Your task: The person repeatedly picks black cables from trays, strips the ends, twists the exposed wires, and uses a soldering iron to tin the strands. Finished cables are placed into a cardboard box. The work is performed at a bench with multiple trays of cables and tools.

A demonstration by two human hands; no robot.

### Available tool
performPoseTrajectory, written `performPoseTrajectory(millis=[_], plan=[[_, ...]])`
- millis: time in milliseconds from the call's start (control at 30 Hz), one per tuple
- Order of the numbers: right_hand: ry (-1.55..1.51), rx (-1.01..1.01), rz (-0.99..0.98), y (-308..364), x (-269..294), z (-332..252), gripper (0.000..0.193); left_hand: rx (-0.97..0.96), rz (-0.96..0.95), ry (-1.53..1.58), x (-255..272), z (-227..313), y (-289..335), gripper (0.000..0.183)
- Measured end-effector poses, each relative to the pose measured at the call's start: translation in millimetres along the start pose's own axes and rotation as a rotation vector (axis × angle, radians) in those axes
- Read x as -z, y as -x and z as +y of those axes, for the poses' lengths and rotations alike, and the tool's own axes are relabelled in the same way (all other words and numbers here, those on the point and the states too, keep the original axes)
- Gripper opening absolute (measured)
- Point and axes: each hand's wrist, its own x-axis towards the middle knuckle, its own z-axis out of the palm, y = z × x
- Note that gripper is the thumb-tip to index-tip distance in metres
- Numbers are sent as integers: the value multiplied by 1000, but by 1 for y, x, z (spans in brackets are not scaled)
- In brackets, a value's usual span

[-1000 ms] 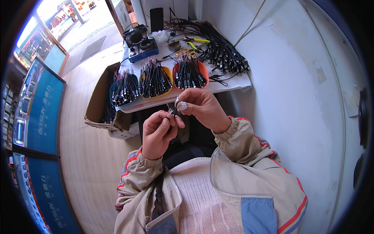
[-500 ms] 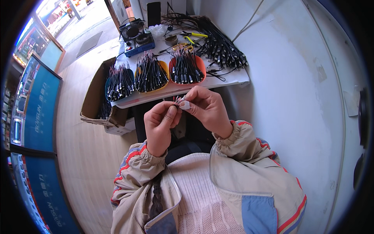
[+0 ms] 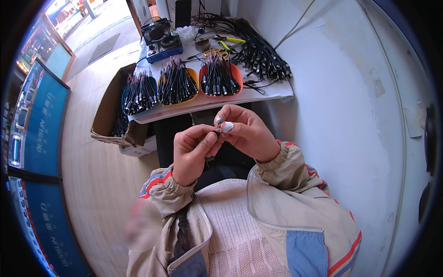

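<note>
In front of my lap both hands are raised, their fingertips almost touching. My left hand point(image 3: 193, 147) pinches a dark cable end point(image 3: 216, 133) between thumb and forefinger. Thin reddish wires show above that pinch, where the thumb and forefinger of my right hand point(image 3: 253, 138) close on them. White tape point(image 3: 227, 127) is wrapped round my right thumb tip. Most of the cable is hidden by my fingers. Just beyond, at the table's near edge, black cables with metal plugs and thin wire ends fill a teal container point(image 3: 125, 108), a yellow container point(image 3: 195, 76) and an orange container point(image 3: 238, 78).
The white table point(image 3: 272, 92) also bears a blue-based device with a fan point(image 3: 162, 44), yellow-handled pliers point(image 3: 233, 40), a roll of tape point(image 3: 202, 45) and a large cable bundle point(image 3: 263, 55). A cardboard box point(image 3: 108, 108) stands left; a white wall point(image 3: 346, 115) rises right.
My hands have come slightly lower and to the right. The right thumb and forefinger have closed in on the wire ends, and the thumb's tape has turned.
</note>
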Motion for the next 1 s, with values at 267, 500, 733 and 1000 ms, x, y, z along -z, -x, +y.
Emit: performPoseTrajectory(millis=[267, 500, 733, 1000], plan=[[-325, -138, -49, 0, 2, 15, 14, 47, -23, -45, 5, -5, 1, 15], [-130, -112, 13, -1, 7, 19, 25, 92, 13, -117, 7, -5, 2, 15], [138, 74, 159, -8, 14, 39, 27, 188, 98, -83, 13, -8, -4, 16], [791, 112, 150, -9, 14, 6, 36, 167, 51, -209, 20, -5, -5, 16]])
